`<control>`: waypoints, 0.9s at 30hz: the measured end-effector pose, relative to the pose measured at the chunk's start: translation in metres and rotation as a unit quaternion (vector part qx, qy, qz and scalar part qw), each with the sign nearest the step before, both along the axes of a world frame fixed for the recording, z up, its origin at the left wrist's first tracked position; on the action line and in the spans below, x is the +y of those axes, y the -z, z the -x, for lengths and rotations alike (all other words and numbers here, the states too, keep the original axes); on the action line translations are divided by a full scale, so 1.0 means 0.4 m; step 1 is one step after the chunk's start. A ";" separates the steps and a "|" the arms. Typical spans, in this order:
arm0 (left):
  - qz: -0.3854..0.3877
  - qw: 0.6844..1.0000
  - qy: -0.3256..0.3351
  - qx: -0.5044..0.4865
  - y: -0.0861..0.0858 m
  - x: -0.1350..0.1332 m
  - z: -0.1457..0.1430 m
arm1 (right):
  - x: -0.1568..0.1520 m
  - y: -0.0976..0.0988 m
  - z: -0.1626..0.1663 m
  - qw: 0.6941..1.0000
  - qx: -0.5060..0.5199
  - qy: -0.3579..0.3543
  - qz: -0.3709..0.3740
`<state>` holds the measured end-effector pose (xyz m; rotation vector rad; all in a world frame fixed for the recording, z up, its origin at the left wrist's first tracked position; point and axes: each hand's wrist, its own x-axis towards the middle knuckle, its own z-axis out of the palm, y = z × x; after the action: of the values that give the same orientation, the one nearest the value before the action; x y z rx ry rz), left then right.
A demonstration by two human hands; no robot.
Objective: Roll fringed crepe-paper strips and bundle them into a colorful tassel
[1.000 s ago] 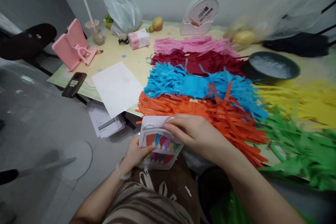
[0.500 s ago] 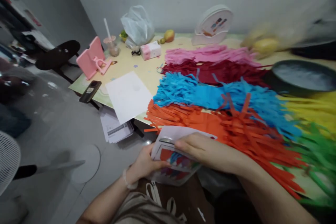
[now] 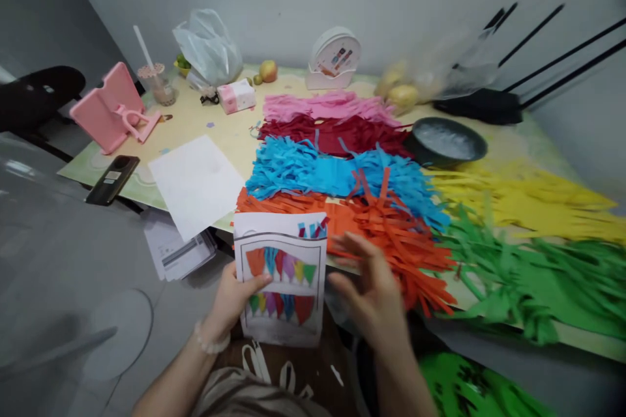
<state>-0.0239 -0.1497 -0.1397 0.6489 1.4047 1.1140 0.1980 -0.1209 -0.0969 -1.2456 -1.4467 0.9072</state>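
My left hand (image 3: 233,296) pinches the left edge of a white sheet with a coloured drawing (image 3: 288,283), its thumb on the front. Two rows of bunting-like flags in orange, blue, red, purple, yellow and green show on it. The sheet stands upright above my lap. Just right of it, my right hand (image 3: 369,293) hangs open, slightly blurred, with no object in it. Behind lie bundles of cut strips: orange (image 3: 352,231), blue (image 3: 335,172), dark red (image 3: 347,135) and pink (image 3: 327,105). Green strips (image 3: 552,287) and yellow strips (image 3: 528,199) spread to the right.
A blank white sheet (image 3: 195,186) and a phone (image 3: 112,179) lie at the table's left, near a pink stand (image 3: 110,107) and a drink cup (image 3: 163,88). A dark bowl (image 3: 447,142) sits behind the yellow strips. A tissue pack (image 3: 237,96) lies farther back.
My right hand has let go of the drawing sheet and moved off to its right, opening. The sheet has turned from tilted to upright. The view has swung right.
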 end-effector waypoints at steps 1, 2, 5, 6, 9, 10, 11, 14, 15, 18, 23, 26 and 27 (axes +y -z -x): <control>0.000 1.000 0.000 -0.014 -0.001 0.004 -0.005 | -0.013 0.029 0.019 0.998 0.042 -0.020 0.034; 0.001 1.000 0.004 -0.024 -0.003 0.007 -0.011 | -0.023 0.053 0.039 0.995 0.075 -0.026 0.064; 0.005 1.000 0.025 -0.016 -0.011 0.011 -0.018 | -0.032 0.085 0.076 0.990 0.119 0.004 0.073; 0.006 0.999 0.036 0.003 -0.014 0.010 -0.015 | -0.028 0.084 0.076 0.991 0.119 0.012 0.062; 0.013 0.993 0.082 0.083 -0.024 0.004 -0.001 | -0.005 0.060 0.048 0.992 0.111 0.033 0.049; 0.014 0.989 0.097 0.109 -0.028 0.002 0.004 | 0.005 0.049 0.035 0.992 0.107 0.051 0.051; 0.013 0.985 0.108 0.131 -0.032 -0.001 0.007 | 0.016 0.038 0.022 0.991 0.101 0.069 0.054; -0.003 0.977 0.118 0.179 -0.040 -0.006 0.006 | 0.045 0.008 -0.010 0.994 0.042 0.079 0.058; -0.010 0.974 0.116 0.192 -0.041 -0.008 0.002 | 0.052 -0.001 -0.018 0.996 -0.010 0.070 0.050; -0.036 0.969 0.106 0.221 -0.041 -0.012 -0.012 | 0.062 -0.026 -0.037 0.964 -0.261 0.055 -0.013; -0.060 0.963 0.124 0.232 -0.030 -0.030 -0.029 | 0.065 -0.061 -0.045 0.835 -0.544 -0.022 -0.081; -0.057 0.959 0.151 0.235 -0.018 -0.040 -0.035 | 0.080 -0.074 -0.020 0.839 -0.526 -0.118 -0.081; -0.059 0.958 0.158 0.233 -0.014 -0.042 -0.037 | 0.088 -0.077 -0.007 0.852 -0.495 -0.159 -0.062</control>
<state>-0.0092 -0.1665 -0.1343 1.2382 1.5619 0.8198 0.2007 -0.0857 -0.0661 -1.4730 -2.5368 0.3134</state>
